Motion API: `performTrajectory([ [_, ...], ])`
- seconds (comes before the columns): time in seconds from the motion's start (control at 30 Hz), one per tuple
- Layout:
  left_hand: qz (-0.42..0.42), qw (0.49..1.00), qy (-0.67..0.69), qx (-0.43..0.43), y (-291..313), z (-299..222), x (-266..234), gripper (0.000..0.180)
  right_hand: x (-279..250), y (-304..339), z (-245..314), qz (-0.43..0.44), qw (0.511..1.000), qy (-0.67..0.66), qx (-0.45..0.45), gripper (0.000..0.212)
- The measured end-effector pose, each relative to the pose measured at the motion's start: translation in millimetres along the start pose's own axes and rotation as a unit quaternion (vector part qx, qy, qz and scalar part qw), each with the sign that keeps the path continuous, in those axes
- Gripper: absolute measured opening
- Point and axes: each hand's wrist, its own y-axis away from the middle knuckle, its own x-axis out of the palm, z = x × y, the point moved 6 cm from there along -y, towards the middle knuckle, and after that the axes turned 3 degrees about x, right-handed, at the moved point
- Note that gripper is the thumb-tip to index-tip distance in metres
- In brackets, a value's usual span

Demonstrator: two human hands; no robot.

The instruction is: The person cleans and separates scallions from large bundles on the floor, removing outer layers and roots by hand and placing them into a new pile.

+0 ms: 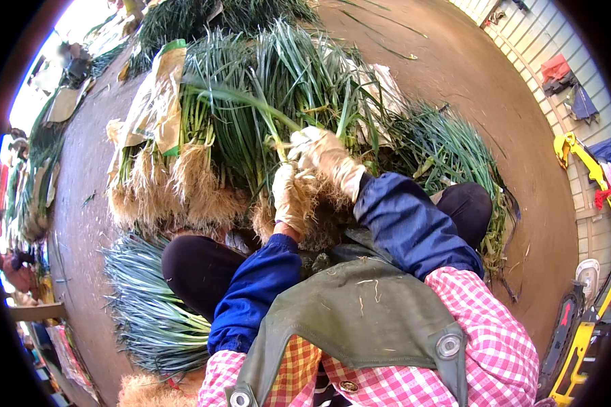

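Head: sacking (157, 95) over green onions (275, 85)

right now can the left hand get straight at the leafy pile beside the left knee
Probably not straight across: the bent left knee lies between the left hand and the leafy pile, and that hand appears to be gripping stalks.

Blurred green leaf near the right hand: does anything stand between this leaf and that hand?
Nothing visible except the pale glove on the right hand: the green leaf runs up to it. The left hand sits lower, not between.
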Motion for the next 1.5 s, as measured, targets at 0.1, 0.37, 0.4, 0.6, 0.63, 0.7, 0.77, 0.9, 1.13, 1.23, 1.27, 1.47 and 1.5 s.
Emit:
performTrajectory([
  [0.1,-0.042,0.996,-0.067,0.048,5.3,-20.1,-19.5,0.019,3.9,-8.9,4.7,0.030,0.937,-0.238,0.253,0.034],
  [0.37,-0.055,0.940,-0.268,0.204,9.1,-15.4,-7.6,0.023,25.6,-15.8,21.4,0.072,0.970,0.194,0.125,0.040],
  [0.4,-0.074,0.965,-0.213,0.137,11.7,-12.1,-6.0,0.023,21.8,-11.7,23.9,0.023,0.970,0.224,0.089,0.037],
  [0.6,-0.151,0.987,-0.028,0.044,17.8,-32.9,-9.2,0.025,41.0,4.0,33.0,0.111,0.987,0.106,0.046,0.024],
  [0.63,-0.157,0.987,0.020,0.024,13.6,-18.8,3.6,0.024,40.8,12.6,9.4,0.101,0.973,0.175,-0.108,0.021],
  [0.7,-0.169,0.983,0.068,0.023,9.9,-10.2,-4.3,0.023,49.4,26.2,12.9,0.144,0.938,0.230,-0.216,0.030],
  [0.77,-0.162,0.983,0.067,0.051,7.6,-16.4,-28.6,0.021,72.7,32.0,30.3,0.268,0.925,0.242,-0.117,0.029],
  [0.9,-0.145,0.982,-0.080,0.090,1.0,-29.4,-44.1,0.021,78.0,76.0,113.4,0.296,0.914,-0.006,-0.278,0.013],
  [1.13,-0.057,0.996,-0.074,0.007,7.8,-35.1,6.2,0.023,-59.0,59.6,83.8,0.259,0.931,-0.249,0.070,0.023],
  [1.23,-0.027,0.998,-0.053,-0.001,9.2,-58.3,16.8,0.025,-174.3,77.5,60.3,0.112,0.949,-0.222,0.196,0.022],
  [1.27,-0.007,0.999,-0.032,-0.007,9.3,-63.1,23.4,0.025,-225.5,94.0,51.1,0.053,0.958,-0.169,0.227,0.022],
  [1.47,0.125,0.972,0.199,-0.025,6.2,-86.5,44.5,0.037,-428.6,240.1,-49.8,-0.045,0.732,0.460,0.501,0.027],
  [1.5,0.109,0.974,0.199,-0.022,6.0,-92.6,39.1,0.037,-416.6,240.2,-50.2,-0.008,0.700,0.488,0.521,0.031],
])
